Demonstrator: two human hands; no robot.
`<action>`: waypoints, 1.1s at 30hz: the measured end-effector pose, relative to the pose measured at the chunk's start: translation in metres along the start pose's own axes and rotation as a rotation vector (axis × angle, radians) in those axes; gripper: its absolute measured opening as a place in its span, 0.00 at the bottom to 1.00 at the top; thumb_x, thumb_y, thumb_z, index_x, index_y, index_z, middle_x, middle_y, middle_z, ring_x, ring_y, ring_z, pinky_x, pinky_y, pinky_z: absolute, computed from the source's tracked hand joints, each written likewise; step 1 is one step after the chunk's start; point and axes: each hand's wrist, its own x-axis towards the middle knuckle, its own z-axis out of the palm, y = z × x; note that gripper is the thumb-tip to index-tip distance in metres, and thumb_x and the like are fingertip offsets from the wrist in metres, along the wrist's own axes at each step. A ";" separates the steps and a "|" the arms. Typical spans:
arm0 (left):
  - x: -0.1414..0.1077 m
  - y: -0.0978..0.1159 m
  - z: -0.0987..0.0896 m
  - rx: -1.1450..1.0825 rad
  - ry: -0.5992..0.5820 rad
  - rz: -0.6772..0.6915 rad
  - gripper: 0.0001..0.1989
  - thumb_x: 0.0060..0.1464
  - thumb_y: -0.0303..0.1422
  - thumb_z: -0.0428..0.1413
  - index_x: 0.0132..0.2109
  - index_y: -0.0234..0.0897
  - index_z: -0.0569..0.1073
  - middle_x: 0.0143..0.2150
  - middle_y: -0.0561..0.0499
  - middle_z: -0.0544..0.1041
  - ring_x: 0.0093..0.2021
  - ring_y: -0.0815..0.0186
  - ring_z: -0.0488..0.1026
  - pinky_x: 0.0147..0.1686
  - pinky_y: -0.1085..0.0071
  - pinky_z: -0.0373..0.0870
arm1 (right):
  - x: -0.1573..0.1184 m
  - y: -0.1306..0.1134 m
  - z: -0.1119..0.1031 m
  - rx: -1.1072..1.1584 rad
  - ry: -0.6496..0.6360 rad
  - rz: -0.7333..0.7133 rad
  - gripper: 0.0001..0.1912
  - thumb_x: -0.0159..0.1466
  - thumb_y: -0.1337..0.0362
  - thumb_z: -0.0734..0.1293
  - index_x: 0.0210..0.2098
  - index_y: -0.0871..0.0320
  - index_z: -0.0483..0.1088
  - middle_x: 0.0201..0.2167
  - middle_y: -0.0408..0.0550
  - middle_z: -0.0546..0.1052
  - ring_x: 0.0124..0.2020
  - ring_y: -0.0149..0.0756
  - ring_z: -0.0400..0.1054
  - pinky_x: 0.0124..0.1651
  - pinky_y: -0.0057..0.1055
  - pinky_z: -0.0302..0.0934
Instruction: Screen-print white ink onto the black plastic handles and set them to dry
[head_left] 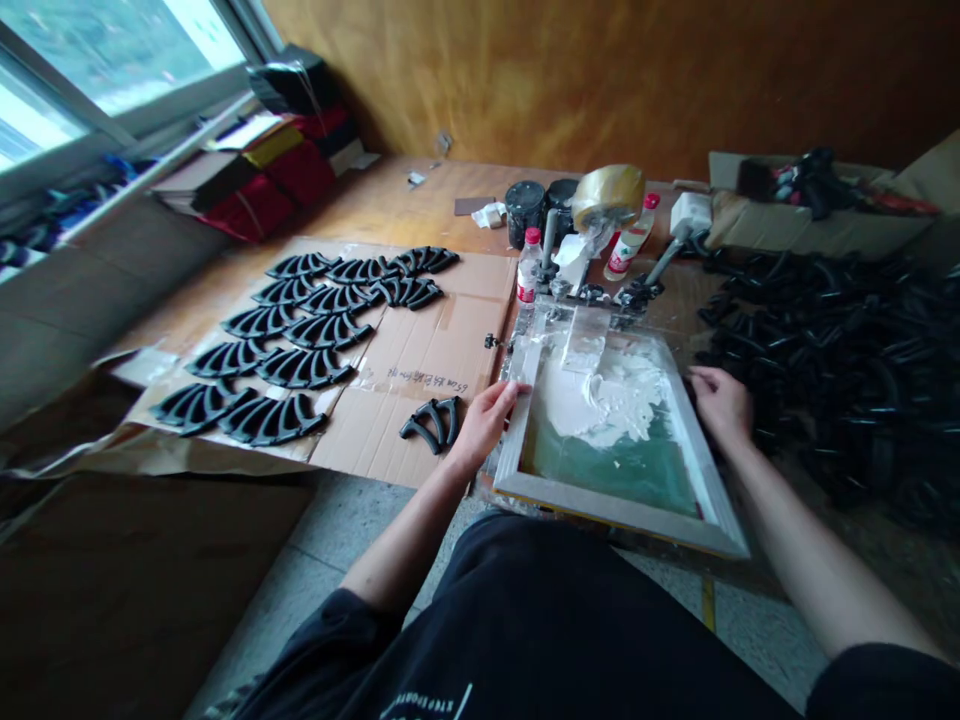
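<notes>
A silk-screen printing frame (pixel 622 512) with a pale rim lies in front of me, its green mesh (pixel 600 465) showing at the near end. Thick white ink (pixel 600 405) covers the far part of the mesh, below a whitish squeegee (pixel 586 338). My left hand (pixel 487 420) is closed at the frame's left rail, fingertips on it. Beside the right rail, my right hand (pixel 721 402) has its fingers curled; what they hold, if anything, is hidden. Two curved black plastic handles (pixel 433 424) lie on cardboard left of my left hand.
Rows of curved black parts (pixel 274 418) cover the cardboard sheet (pixel 405 350) at left. A large heap of black parts (pixel 840 370) lies right. Behind the frame stand red-capped bottles (pixel 529 268), dark tubs (pixel 523 212), a tape roll (pixel 607 195) and clamp posts (pixel 664 262).
</notes>
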 end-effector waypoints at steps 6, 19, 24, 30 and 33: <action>0.011 -0.072 0.001 0.263 0.044 -0.063 0.31 0.57 0.43 0.54 0.66 0.43 0.62 0.22 0.59 0.65 0.21 0.73 0.58 0.23 0.77 0.53 | 0.035 -0.085 0.029 -0.134 -0.007 -0.307 0.33 0.58 0.58 0.71 0.61 0.59 0.62 0.64 0.59 0.59 0.62 0.55 0.56 0.61 0.49 0.55; 0.016 -0.081 0.002 0.336 0.102 -0.101 0.26 0.55 0.41 0.56 0.60 0.40 0.69 0.26 0.55 0.71 0.26 0.69 0.66 0.29 0.74 0.62 | -0.036 -0.085 0.034 -0.073 -0.582 -0.772 0.20 0.56 0.78 0.60 0.41 0.54 0.75 0.39 0.46 0.78 0.43 0.38 0.70 0.45 0.30 0.61; 0.017 -0.084 0.002 0.343 0.096 -0.088 0.27 0.55 0.42 0.55 0.61 0.40 0.68 0.25 0.56 0.70 0.25 0.70 0.64 0.28 0.74 0.61 | -0.034 -0.090 0.043 -0.082 -0.411 -0.670 0.18 0.58 0.76 0.61 0.41 0.54 0.75 0.40 0.46 0.79 0.44 0.39 0.70 0.45 0.32 0.62; 0.017 -0.087 0.003 0.311 0.087 -0.089 0.28 0.56 0.43 0.55 0.61 0.39 0.68 0.24 0.57 0.67 0.24 0.71 0.62 0.25 0.76 0.58 | -0.060 -0.085 0.052 -0.021 -0.411 -0.729 0.17 0.61 0.75 0.62 0.46 0.55 0.74 0.45 0.48 0.78 0.45 0.39 0.72 0.47 0.32 0.64; 0.016 -0.081 0.001 0.280 0.060 -0.093 0.29 0.56 0.44 0.55 0.62 0.39 0.67 0.24 0.57 0.66 0.23 0.72 0.61 0.24 0.76 0.56 | -0.036 -0.101 0.046 -0.018 -0.350 -0.598 0.13 0.64 0.65 0.66 0.48 0.51 0.74 0.42 0.45 0.79 0.42 0.38 0.73 0.44 0.31 0.65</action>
